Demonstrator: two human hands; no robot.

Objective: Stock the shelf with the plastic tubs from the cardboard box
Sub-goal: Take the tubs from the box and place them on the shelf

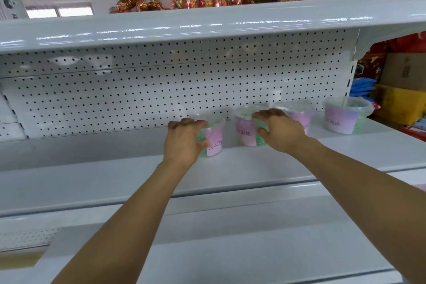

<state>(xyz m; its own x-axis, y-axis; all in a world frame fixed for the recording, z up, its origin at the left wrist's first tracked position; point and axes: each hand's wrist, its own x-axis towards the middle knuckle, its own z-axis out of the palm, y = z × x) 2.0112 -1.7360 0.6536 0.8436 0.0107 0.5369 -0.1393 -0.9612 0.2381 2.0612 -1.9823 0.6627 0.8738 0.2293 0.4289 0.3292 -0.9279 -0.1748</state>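
I have both hands up on the shelf (115, 182) in the middle of the frame, setting tubs into the row along the pegboard back panel (161, 90). My left hand (184, 138) is wrapped round the leftmost tub (213, 139), fingers curled over its lid edge and thumb on the near wall, so it has a full hold. My right hand (280, 130) is curled against the second tub (247, 131), fingers over the rim and thumb on the side; it looks like a grip, though a looser one. Right of these stand the third tub (299, 115), partly behind my right hand, and the fourth tub (345, 115) near the right end of the shelf. The cardboard box is not in view.

As I judge it, the step is seating these two tubs and squaring them with the row. To do it well I would press each base flat on the shelf before letting go, as I cannot tell whether the left tub sits quite flat. Its pink label faces a little to the right of frame, so a small turn would bring the print forward like the others. I would keep the spacing even with the gap between the third and fourth tubs, and release by opening the fingers upward, not dragging sideways, since the tubs look light and could slide or tip.
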